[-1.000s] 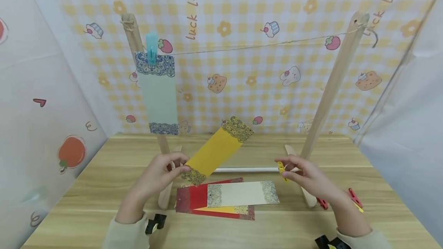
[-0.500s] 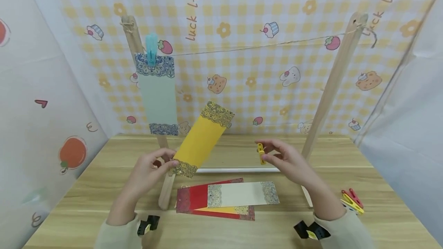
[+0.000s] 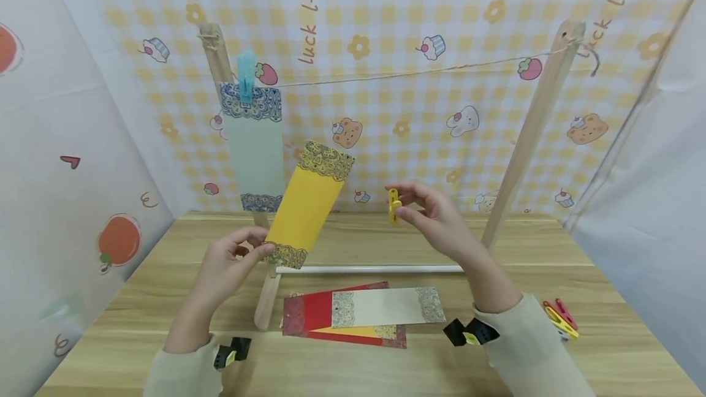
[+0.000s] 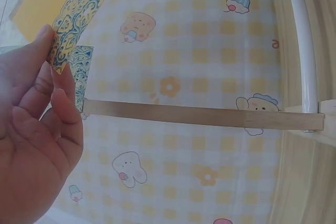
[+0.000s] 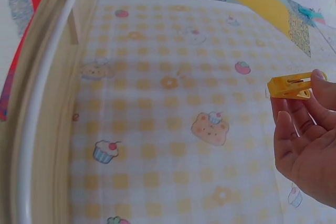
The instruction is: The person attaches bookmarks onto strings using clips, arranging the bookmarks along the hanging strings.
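Nearby, green card (image 3: 255,155) partly behind yellow card (image 3: 307,206).

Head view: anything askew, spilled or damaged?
No spill or damage visible. The string sags unevenly, lowest off-centre at the blue clip holding the pale green card. The card pile is fanned crookedly. The yellow card tilts, but the left hand holds it that way.

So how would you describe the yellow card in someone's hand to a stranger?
Find the string between two wooden posts. Below its left end, the left hand pinches a tilted yellow card. Unlike the hanging pale card, it's yellow; unlike the yellow one lying below, it's held up.
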`<act>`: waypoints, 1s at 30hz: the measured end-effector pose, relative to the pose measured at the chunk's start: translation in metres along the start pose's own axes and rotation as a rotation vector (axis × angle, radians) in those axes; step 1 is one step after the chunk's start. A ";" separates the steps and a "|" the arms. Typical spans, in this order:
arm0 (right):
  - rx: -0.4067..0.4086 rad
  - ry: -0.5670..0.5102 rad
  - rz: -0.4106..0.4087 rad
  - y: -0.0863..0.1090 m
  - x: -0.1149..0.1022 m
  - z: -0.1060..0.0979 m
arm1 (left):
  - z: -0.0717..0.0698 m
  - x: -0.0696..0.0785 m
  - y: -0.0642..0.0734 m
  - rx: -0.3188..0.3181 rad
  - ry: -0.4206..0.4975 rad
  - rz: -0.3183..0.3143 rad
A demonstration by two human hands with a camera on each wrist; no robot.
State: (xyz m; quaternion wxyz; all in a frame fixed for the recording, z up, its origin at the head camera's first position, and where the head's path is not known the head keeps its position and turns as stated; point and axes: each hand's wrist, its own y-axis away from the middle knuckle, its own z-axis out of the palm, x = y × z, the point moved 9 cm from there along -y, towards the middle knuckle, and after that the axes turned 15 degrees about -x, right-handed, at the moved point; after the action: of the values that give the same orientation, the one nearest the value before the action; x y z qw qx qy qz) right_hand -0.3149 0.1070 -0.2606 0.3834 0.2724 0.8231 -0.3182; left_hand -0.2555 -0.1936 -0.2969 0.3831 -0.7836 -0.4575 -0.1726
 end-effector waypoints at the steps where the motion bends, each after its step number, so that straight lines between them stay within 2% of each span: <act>1: 0.006 -0.005 -0.007 -0.003 -0.004 -0.001 | -0.001 0.000 -0.001 0.010 0.001 0.005; 8: 0.053 -0.066 -0.046 -0.021 -0.026 -0.005 | -0.009 0.002 -0.002 0.074 0.030 0.002; 14: 0.101 -0.077 -0.136 -0.033 -0.048 -0.011 | -0.014 0.007 -0.006 0.124 0.073 0.020; 22: 0.089 -0.047 -0.224 -0.048 -0.077 -0.014 | -0.014 0.010 -0.013 0.156 0.135 0.046; 30: 0.105 -0.087 -0.318 -0.062 -0.103 -0.015 | -0.014 0.011 -0.018 0.222 0.219 0.059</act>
State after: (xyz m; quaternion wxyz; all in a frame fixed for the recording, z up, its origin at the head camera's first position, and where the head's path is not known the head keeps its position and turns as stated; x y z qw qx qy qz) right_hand -0.3075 0.0566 -0.1508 0.3489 0.1444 0.8208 -0.4287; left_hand -0.2636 -0.1925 -0.2734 0.5198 -0.7262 -0.4060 -0.1939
